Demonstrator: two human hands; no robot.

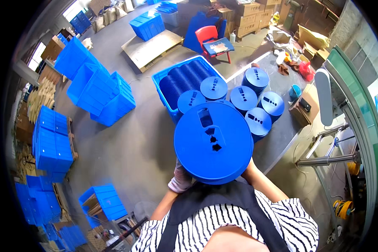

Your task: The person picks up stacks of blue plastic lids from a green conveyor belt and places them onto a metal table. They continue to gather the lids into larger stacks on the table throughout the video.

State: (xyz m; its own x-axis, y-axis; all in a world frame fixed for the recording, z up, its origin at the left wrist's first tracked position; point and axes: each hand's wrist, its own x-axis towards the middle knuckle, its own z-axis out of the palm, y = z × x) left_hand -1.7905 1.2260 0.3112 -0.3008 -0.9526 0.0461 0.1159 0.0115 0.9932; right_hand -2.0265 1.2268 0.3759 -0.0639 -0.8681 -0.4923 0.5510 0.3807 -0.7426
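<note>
A tall stack of round blue plastic discs [210,147] with cut-out slots is held up close to my chest. My left hand [181,178], in a pale glove, grips its left side. My right hand [249,168] holds the lower right side; most of its fingers are hidden behind the discs. Just beyond, a blue crate [161,90] holds rows of discs standing on edge. Several shorter stacks of the same discs [243,98] stand on the grey table [277,140] to the right of the crate.
Blue crates [96,86] are piled on the left. A wooden pallet [151,52] bears another blue crate. A red chair [207,32] stands beyond the table. A metal-framed machine [329,160] is at right. A blue cup [295,90] sits near the table's right edge.
</note>
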